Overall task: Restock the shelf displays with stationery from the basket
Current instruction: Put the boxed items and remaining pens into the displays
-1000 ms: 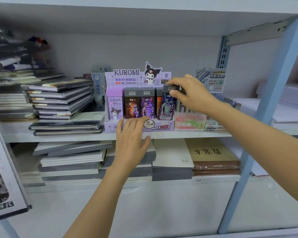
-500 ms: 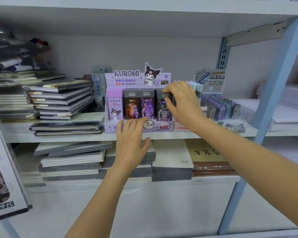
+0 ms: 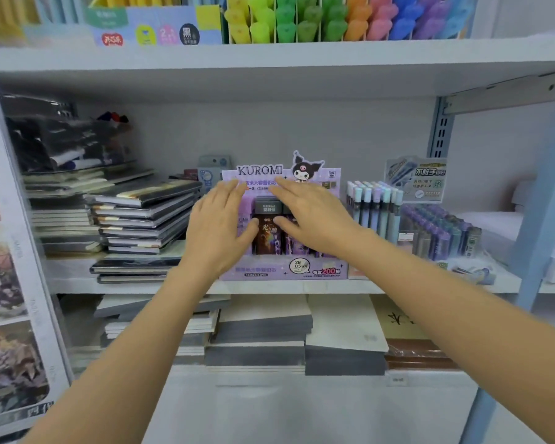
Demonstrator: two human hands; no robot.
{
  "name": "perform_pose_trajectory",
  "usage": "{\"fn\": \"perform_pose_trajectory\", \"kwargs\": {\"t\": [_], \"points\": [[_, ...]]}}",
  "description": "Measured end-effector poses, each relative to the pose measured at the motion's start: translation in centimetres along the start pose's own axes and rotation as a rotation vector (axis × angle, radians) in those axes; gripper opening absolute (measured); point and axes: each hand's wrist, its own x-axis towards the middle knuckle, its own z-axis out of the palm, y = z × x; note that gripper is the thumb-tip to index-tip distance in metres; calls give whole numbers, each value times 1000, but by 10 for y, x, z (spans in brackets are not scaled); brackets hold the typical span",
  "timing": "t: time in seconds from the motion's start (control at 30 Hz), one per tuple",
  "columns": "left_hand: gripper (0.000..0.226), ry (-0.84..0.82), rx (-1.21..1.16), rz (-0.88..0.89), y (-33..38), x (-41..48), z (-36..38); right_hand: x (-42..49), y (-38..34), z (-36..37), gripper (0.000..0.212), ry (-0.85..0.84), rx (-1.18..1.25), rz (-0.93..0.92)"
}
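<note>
we read "kuromi" in dark letters on the lilac back card of the cardboard display box (image 3: 282,271), beside a cartoon figure with black ears. its front lip carries a speech bubble saying "2b 0.5mm" and the number "200" in orange; the smaller chinese print is too blurred to read. the display box stands at the front edge of the middle shelf (image 3: 302,287).

inside it the small boxes (image 3: 267,230) stand upright in a row. we count three fronts showing: a lilac one, a dark brown one with "ultraman" on its grey top, and a purple one. the others are hidden by the hands.

the left hand (image 3: 218,229) and the right hand (image 3: 311,219) both lie flat, fingers straight and slightly spread, holding nothing. they cover the row from either side, the thumbs almost meeting over the dark box.

to the right a row of pens (image 3: 375,206) with pastel caps stands upright, in front of a printed card (image 3: 417,179). left of the display lies a stack of glossy wrapped notebooks (image 3: 141,213). the shelf above holds highlighters (image 3: 334,20) in yellow, green, orange, pink, blue and purple. below lie flat paper pads (image 3: 263,331).
</note>
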Motion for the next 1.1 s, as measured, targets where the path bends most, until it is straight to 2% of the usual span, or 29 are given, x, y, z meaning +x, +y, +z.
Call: {"fn": "perform_pose_trajectory", "kwargs": {"t": [0.1, 0.27, 0.4, 0.53, 0.67, 0.73, 0.83, 0.97, 1.03, 1.1], "points": [[66, -59, 42, 18, -9, 2, 13, 5, -2, 13, 66, -12, -63, 24], [48, 113, 25, 27, -7, -1, 26, 3, -2, 22, 58, 59, -58, 34], [51, 69, 43, 22, -5, 0, 17, 0, 4, 11, 59, 8, 12, 0], [61, 112, 62, 98, 3, 5, 4, -15, 19, -6, 66, 94, -17, 78], [66, -8, 44, 191, 33, 14, 18, -23, 25, -7, 65, 5, -120, 124], [61, -50, 40, 164, 40, 14, 31, -28, 22, -1, 60, -37, -125, 113], [46, 31, -10, 136, 43, 12, 39, -34, 24, 4, 62, -33, -82, 79], [50, 27, 13, 130, 43, 11, 37, -46, 46, -19, 64, 110, 75, 60], [55, 32, 10, 127, 51, 6, 36, -57, 68, -30, 59, 200, 94, 102], [58, 51, 3, 183, 69, 1, 37, -67, 91, -35, 55, 199, 125, 178]]}}
